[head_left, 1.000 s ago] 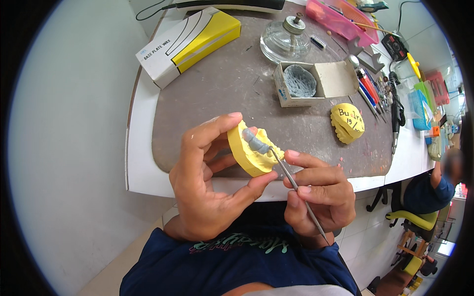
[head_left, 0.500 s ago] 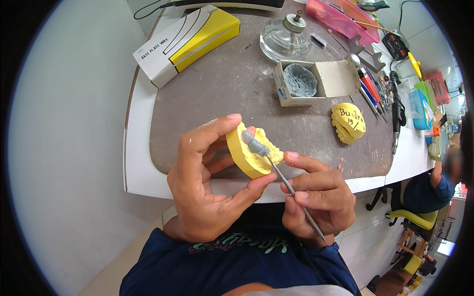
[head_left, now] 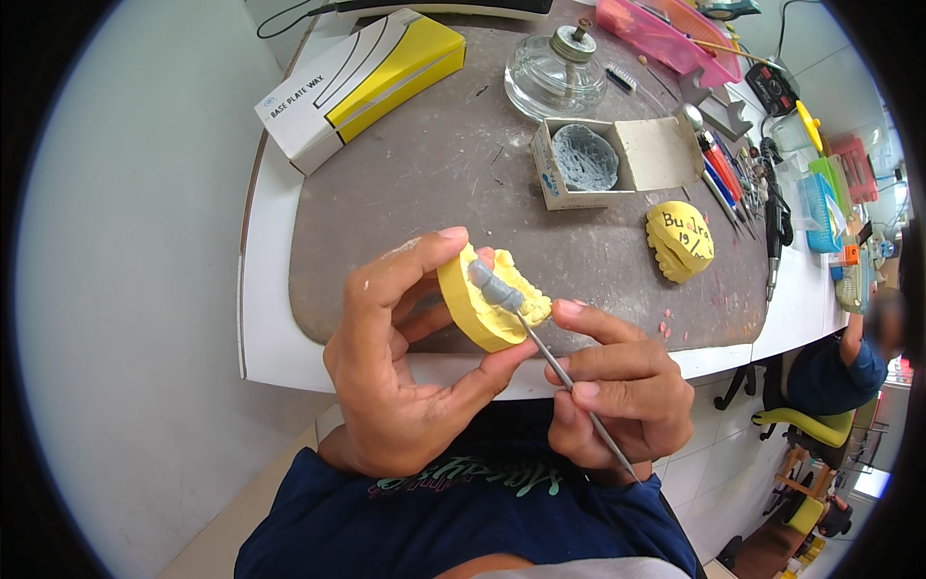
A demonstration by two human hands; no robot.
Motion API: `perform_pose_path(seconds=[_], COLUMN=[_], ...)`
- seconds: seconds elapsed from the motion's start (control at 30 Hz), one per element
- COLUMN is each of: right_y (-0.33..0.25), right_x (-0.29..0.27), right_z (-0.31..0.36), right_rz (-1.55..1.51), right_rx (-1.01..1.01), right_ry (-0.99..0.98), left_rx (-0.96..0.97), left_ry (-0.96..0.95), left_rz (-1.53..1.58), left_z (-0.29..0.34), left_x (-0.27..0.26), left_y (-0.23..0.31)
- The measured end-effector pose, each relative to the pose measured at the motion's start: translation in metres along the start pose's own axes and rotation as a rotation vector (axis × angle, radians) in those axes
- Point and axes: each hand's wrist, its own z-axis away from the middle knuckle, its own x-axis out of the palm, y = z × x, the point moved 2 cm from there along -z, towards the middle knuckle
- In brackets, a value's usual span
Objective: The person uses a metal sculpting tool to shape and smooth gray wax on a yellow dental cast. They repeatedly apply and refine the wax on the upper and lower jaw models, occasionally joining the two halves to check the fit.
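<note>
A yellow dental cast (head_left: 470, 307) is held up above the table's near edge, with the fingers and thumb of my left hand (head_left: 391, 357) wrapped round its sides. Grey-blue wax (head_left: 495, 289) lies along part of its tooth row. Between the fingers and thumb of my right hand (head_left: 627, 386) is a thin metal wax carver (head_left: 590, 415), held like a pen. Its upper tip touches the near end of the wax, while its other end points down toward my shirt. One right fingertip is close against the cast's edge.
Behind my hands stand a small open box (head_left: 579, 198) of grey wax, a glass spirit lamp (head_left: 555, 82) and a yellow-white carton (head_left: 362, 92). A second yellow cast (head_left: 680, 241) lies at right, near pens and tools (head_left: 728, 179). A pink basket (head_left: 666, 39) is at the back.
Almost nothing differs. The cast and both hands have shifted very slightly, and the carver's tip stays at the wax.
</note>
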Motion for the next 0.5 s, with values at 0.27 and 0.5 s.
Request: perform_pose_path(seconds=[0.27, 0.5], right_y=[0.0050, 0.0018], right_x=[0.0042, 0.0027], right_z=[0.0037, 0.0017], right_rz=[-0.013, -0.006], right_rx=[-0.022, 0.016], right_ry=[0.072, 0.044], left_rx=[0.053, 0.071], left_ry=[0.001, 0.001], left_rz=[-0.032, -0.016], left_z=[0.0009, 0.0012], left_x=[0.0006, 0.0006], left_y=[-0.0020, -0.0039])
